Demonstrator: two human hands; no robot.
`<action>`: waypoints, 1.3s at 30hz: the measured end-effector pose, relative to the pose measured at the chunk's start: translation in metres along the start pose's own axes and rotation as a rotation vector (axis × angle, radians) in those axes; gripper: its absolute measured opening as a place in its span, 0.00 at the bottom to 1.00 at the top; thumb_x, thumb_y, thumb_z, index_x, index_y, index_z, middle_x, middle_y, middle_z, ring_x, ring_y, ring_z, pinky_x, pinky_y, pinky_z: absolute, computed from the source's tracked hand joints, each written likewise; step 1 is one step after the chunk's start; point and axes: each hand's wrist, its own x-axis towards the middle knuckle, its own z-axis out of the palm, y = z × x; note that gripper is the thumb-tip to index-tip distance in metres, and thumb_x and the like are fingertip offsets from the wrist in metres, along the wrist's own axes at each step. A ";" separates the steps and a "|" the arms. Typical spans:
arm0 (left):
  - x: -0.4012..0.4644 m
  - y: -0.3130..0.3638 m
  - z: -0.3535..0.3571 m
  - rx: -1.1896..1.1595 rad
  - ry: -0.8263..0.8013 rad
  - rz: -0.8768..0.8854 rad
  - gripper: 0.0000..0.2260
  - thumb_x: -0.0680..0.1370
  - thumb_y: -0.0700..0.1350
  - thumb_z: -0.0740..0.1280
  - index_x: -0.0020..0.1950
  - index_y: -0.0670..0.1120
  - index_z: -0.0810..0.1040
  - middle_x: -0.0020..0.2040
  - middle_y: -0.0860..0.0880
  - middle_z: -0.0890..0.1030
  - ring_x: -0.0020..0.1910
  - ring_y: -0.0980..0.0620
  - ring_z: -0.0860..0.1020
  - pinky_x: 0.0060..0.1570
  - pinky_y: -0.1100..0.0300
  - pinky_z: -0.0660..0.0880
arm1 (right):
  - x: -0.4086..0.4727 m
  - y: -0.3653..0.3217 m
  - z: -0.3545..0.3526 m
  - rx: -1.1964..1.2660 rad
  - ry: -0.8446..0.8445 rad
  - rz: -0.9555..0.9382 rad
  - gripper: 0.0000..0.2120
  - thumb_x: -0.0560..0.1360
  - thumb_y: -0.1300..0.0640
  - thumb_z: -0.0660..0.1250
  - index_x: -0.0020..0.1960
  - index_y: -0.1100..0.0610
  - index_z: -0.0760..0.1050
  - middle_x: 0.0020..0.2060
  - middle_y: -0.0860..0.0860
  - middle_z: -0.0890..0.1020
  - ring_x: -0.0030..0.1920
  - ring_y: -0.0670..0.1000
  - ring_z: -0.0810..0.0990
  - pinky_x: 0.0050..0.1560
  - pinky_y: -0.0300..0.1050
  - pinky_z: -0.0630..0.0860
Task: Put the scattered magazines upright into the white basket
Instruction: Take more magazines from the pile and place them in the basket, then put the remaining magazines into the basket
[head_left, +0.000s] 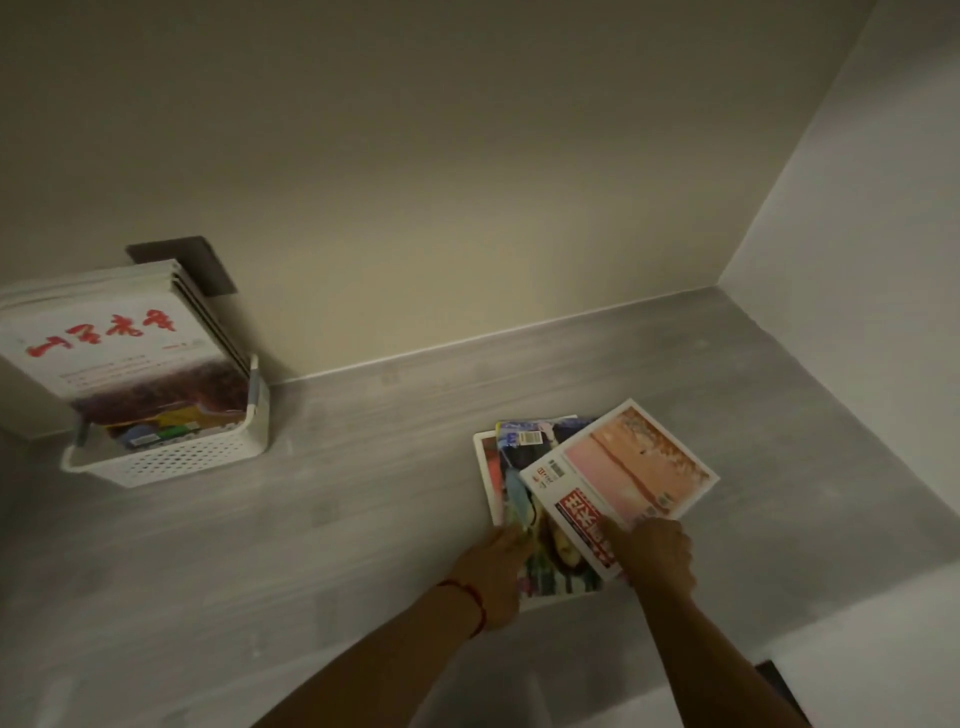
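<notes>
A white perforated basket stands at the left against the wall, with several magazines upright in it, the front one white with red characters. A loose pile lies flat on the grey surface at the right. Its top magazine has a pink picture and a red title block. Under it lies a colourful magazine, and a third one's edge shows beneath. My right hand grips the near edge of the pink magazine. My left hand, with a red string on the wrist, holds the colourful magazine's left edge.
The grey wood-grain surface runs back to a cream wall and into a corner with a white wall on the right. A dark wall plate sits behind the basket's magazines. A dark corner of something shows at the bottom right.
</notes>
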 end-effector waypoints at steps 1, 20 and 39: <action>0.002 0.002 0.003 0.030 -0.046 -0.001 0.34 0.80 0.41 0.61 0.81 0.46 0.45 0.82 0.44 0.44 0.81 0.45 0.43 0.79 0.54 0.44 | 0.000 0.000 0.002 0.034 0.030 0.010 0.44 0.67 0.36 0.74 0.69 0.63 0.62 0.61 0.61 0.74 0.61 0.62 0.75 0.63 0.62 0.73; -0.041 -0.002 -0.107 -0.058 0.941 0.058 0.26 0.79 0.49 0.63 0.77 0.46 0.64 0.79 0.42 0.61 0.77 0.44 0.61 0.74 0.53 0.60 | -0.013 -0.068 -0.134 0.100 -0.283 -1.051 0.12 0.74 0.57 0.71 0.49 0.39 0.80 0.39 0.41 0.87 0.35 0.44 0.86 0.31 0.38 0.81; -0.206 -0.181 -0.150 -1.141 0.799 -0.073 0.10 0.80 0.55 0.64 0.58 0.56 0.79 0.52 0.50 0.87 0.47 0.47 0.86 0.41 0.56 0.84 | -0.172 -0.194 0.068 0.514 -0.897 -0.752 0.17 0.81 0.42 0.58 0.62 0.48 0.77 0.55 0.52 0.85 0.55 0.55 0.85 0.56 0.58 0.80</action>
